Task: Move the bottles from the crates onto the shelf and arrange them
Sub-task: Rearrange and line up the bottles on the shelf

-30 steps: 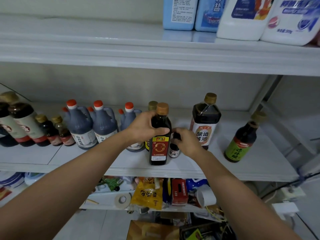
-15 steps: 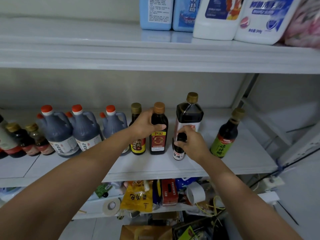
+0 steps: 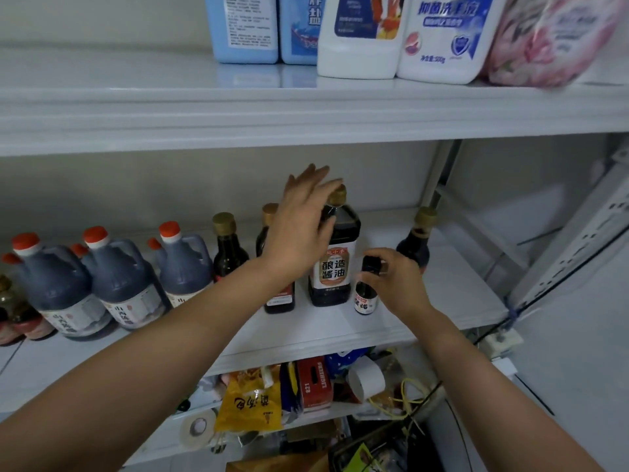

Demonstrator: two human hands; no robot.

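Most bottles stand on shelf [image 3: 442,301]; my R hand [image 3: 398,284] pinches 1 small bottle [image 3: 366,296] right of big bottle [image 3: 335,267], L hand [image 3: 303,229] loose, arranging left.

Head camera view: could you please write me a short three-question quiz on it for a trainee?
1. True or false: the right hand pinches the small bottle by its black cap.
2. The left hand is: A) open, fingers straight; B) clenched in a fist; C) out of view.
3. Fill in: the small bottle is just to the ____ of the large soy sauce bottle.

Key: 1 true; 2 A; 3 right.
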